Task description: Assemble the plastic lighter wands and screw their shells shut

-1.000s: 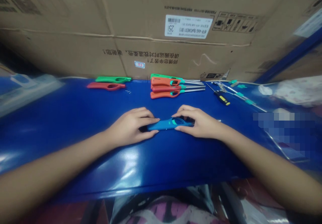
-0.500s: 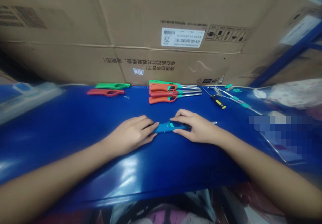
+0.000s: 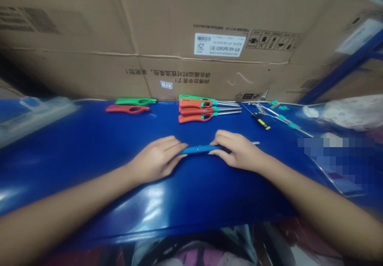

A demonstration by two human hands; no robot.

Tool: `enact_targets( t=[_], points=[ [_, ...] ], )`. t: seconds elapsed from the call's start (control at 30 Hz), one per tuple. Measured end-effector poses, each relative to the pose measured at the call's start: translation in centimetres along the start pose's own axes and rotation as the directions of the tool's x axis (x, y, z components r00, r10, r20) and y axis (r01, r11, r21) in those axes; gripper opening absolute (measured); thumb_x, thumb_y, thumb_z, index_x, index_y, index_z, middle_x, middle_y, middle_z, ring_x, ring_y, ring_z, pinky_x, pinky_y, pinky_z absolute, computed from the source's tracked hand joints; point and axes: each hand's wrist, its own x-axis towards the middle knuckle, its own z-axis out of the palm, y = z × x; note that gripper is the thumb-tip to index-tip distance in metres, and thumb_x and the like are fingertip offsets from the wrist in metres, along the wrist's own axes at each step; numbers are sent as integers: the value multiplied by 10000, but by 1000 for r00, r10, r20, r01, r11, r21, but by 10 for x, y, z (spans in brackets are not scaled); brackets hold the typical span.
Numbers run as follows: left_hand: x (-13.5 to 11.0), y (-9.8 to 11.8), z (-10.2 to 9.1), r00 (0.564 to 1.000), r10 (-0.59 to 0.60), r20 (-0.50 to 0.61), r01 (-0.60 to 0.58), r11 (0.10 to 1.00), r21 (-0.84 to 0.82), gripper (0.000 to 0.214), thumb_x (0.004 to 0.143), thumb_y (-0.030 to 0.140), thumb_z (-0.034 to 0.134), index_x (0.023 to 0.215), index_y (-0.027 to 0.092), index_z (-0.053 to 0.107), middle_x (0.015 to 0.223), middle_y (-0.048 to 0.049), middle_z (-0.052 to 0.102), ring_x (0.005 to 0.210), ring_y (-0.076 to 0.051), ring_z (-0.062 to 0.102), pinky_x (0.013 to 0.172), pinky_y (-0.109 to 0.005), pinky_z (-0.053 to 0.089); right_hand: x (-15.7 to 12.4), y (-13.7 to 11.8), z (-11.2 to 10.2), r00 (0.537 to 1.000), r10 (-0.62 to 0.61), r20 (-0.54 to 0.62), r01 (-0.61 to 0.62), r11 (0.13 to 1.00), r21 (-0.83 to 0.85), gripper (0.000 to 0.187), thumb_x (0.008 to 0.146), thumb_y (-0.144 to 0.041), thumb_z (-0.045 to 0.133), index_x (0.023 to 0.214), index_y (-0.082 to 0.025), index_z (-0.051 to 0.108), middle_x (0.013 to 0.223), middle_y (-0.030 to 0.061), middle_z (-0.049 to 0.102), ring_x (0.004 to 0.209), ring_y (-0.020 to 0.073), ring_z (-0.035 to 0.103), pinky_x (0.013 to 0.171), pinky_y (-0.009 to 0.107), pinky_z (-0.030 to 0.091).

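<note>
A blue long-necked lighter (image 3: 198,149) is held crosswise between my two hands, its narrow edge turned up toward me. My left hand (image 3: 160,156) is closed on the handle's left end. Near the neck, my right hand (image 3: 235,150) pinches the other end; a short bit of metal tube shows beyond it. The trigger part is hidden from me. Behind my hands lies a pile of orange, red and green lighters (image 3: 196,109) with metal tubes pointing right.
At the back left lie a green handle shell (image 3: 134,101) and a red handle shell (image 3: 127,109), with tiny pins beside them. A black-and-yellow screwdriver (image 3: 261,121) lies right of the pile, near metal rods with teal parts (image 3: 287,122). A large cardboard box (image 3: 167,30) stands behind the blue table (image 3: 143,210).
The blue lighter has been rolled between my hands, so its broad side with the teal trigger no longer shows and its narrow edge does. Both hands keep their hold.
</note>
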Motion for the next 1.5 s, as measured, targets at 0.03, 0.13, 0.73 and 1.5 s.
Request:
enact_targets(
  t=[0.03,0.13,0.73,1.5],
  points=[
    [0,0,0,1000,7,-8,-7,1000,1,250,992,210,532,1175,89,651,949,-128,711,842,-214,653,796,-363,577,0,0,1,1000,-15,-5,15,1000,-17,160,981,-310,579,956,-166,646,856,48,601,746,167,571,658,281,456],
    [0,2,0,1000,12,-27,-11,1000,11,240,984,198,536,1157,86,658,914,-121,709,809,-212,646,766,-358,571,-1,0,3,1000,-22,-11,22,999,-33,163,982,-307,573,951,-164,646,847,47,597,728,164,566,640,278,446],
    [9,21,2,907,-410,96,402,777,-484,307,998,357,539,812,158,680,734,-3,689,641,-119,626,580,-211,465,4,-16,2,976,-217,9,210,930,-303,395,998,-410,535,1324,-189,568,1159,126,678,989,237,677,703,322,542],
    [2,14,7,989,-149,18,147,929,-341,241,990,306,589,1171,182,689,1016,-56,748,879,-159,708,829,-245,562,4,-14,-11,994,-65,86,75,991,-115,259,1024,-338,486,1136,-199,673,1095,81,746,994,216,696,836,341,543]
  ],
)
